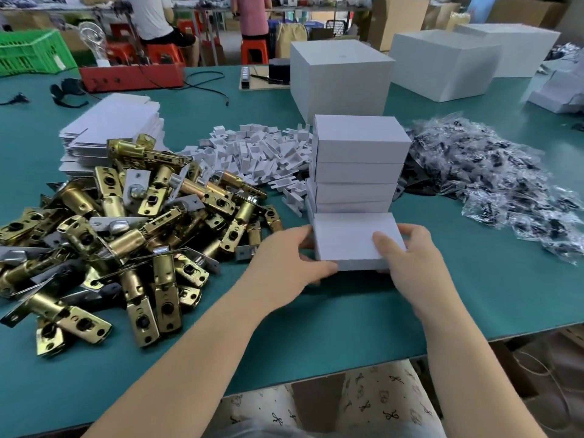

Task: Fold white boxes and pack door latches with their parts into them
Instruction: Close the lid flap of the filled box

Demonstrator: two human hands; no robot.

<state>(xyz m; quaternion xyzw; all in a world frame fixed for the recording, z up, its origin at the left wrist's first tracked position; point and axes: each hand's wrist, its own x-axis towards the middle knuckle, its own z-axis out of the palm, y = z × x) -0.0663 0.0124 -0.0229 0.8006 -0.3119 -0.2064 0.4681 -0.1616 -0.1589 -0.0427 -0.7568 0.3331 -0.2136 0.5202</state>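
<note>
At table edge, closed white box btwn left hand & right hand

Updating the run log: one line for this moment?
left hand: grips white box | right hand: grips it | stack: behind

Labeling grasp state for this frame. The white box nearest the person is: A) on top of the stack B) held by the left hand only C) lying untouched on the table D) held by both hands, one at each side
D: the left hand grips the white box at its left edge and the right hand at its right, thumb on top, in front of the stack of closed boxes.
</note>
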